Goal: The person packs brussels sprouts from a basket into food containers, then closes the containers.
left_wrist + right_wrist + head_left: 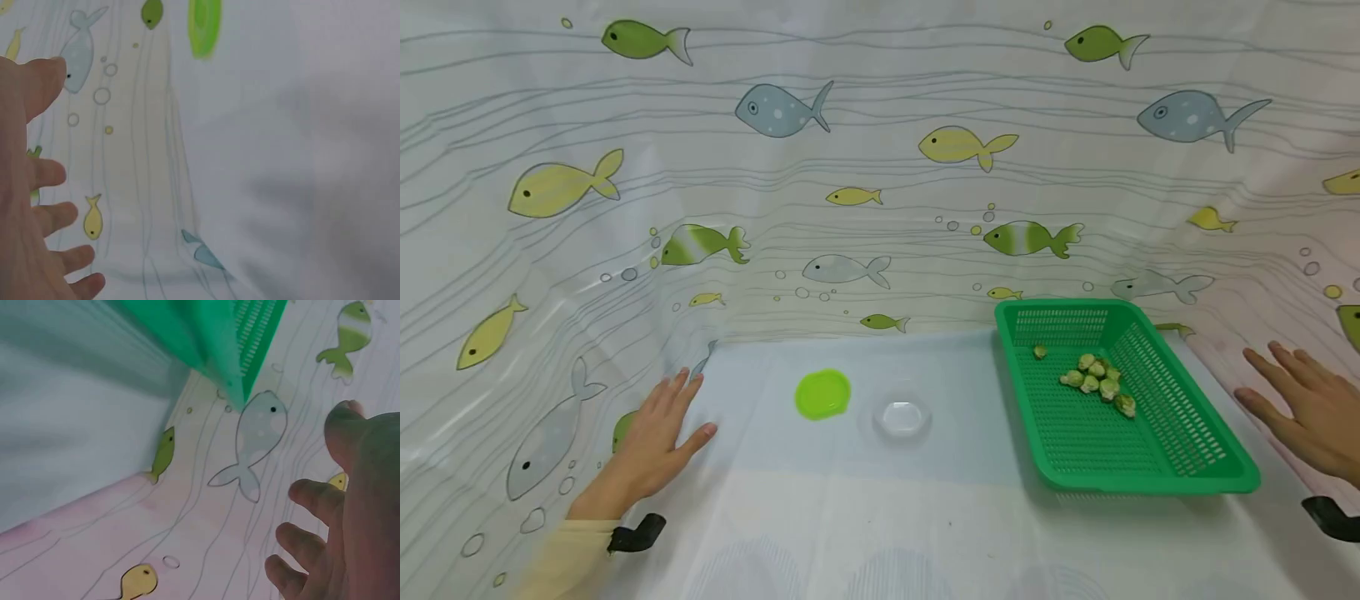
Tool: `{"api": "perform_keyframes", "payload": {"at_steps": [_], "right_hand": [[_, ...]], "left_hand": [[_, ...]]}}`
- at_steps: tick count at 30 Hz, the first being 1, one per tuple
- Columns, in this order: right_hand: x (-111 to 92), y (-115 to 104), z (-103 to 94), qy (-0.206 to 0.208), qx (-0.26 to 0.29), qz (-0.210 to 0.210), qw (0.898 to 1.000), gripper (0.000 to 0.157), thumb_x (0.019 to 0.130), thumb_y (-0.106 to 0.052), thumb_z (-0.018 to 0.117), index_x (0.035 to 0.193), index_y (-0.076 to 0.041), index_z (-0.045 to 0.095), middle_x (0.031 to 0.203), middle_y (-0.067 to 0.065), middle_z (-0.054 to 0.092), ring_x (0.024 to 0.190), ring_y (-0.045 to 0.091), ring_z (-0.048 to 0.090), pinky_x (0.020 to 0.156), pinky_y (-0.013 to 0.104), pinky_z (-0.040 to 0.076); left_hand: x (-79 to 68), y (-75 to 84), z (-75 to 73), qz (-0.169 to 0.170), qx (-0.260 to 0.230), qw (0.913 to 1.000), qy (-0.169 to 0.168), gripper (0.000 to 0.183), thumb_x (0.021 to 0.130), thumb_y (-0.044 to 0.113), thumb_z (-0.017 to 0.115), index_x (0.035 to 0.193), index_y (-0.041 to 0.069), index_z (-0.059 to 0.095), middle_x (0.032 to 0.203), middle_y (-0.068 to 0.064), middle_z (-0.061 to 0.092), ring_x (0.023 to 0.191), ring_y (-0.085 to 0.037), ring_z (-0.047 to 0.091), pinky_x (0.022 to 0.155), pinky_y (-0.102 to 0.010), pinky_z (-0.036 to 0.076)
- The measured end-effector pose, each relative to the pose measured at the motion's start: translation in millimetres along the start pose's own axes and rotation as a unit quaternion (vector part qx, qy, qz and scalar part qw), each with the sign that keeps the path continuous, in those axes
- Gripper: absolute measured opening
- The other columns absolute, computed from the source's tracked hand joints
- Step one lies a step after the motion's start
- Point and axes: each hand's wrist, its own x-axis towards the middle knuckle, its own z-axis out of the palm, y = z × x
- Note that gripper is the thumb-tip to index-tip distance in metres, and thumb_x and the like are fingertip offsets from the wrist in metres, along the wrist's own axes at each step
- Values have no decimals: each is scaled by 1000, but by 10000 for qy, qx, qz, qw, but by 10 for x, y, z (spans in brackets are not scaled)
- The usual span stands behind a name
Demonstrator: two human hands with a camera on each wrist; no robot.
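Note:
At the left of the head view my left hand [655, 437] is held with fingers extended and holds nothing. The bright green round lid [823, 394] is the thing nearest to it. Right of the lid stands a small clear plastic container [902, 417]. On the right side sits a green perforated basket [1138, 483]. Inside it lie several Brussels sprouts [1108, 388], most in one cluster and one apart near the left wall. My right hand [1311, 408], fingers spread and holding nothing, is just beyond the basket's right side. The basket's corner [240, 381] shows in the right wrist view.
A white table surface [850, 517] bears all these things. Fish-patterned sheeting [865, 233] rises behind the table and along both sides. A black strap end [638, 533] sticks out at the left wrist, and another [1332, 518] at the right.

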Motion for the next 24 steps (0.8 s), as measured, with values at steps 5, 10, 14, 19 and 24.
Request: {"api": "perform_keyframes", "payload": {"at_steps": [5, 10, 14, 19, 24], "right_hand": [[169, -150, -30, 19, 245, -375, 9990, 77, 112, -51, 47, 160, 8, 31, 163, 43, 22, 150, 67, 18, 116, 84, 12], [408, -339, -50, 150, 513, -881, 9947, 61, 103, -35, 71, 140, 12, 57, 142, 45, 48, 125, 67, 43, 100, 86, 33], [592, -517, -33, 50, 666, -1261, 9898, 52, 95, -28, 81, 129, 9, 67, 133, 43, 57, 118, 63, 50, 93, 82, 40], [809, -733, 56, -257, 878, -1789, 9796, 43, 91, -20, 85, 123, 5, 74, 123, 32, 71, 113, 54, 64, 91, 73, 49], [985, -930, 137, -1007, 1238, -1952, 9677, 42, 95, -19, 82, 127, 6, 72, 116, 23, 77, 105, 43, 73, 87, 61, 58]], "left_hand": [[55, 131, 169, 250, -440, 9967, 630, 77, 98, 27, 76, 160, 0, 39, 160, -30, 39, 142, -54, 37, 105, -75, 35], [116, 331, 434, 514, -896, 9832, 1507, 68, 85, 7, 83, 146, -4, 55, 135, -23, 59, 108, -33, 59, 81, -49, 52], [155, 558, 652, 460, -1733, 9711, 1575, 69, 83, 3, 85, 145, -2, 56, 131, -18, 63, 74, -15, 62, 59, -28, 50], [204, 870, 918, 203, -3139, 9443, 970, 73, 88, 4, 84, 152, 2, 49, 139, -21, 61, 53, -9, 60, 48, -21, 48], [311, 1163, 1194, 142, -4063, 9128, 385, 75, 92, 7, 82, 156, 6, 43, 150, -28, 52, 52, -11, 60, 43, -24, 47]]}}
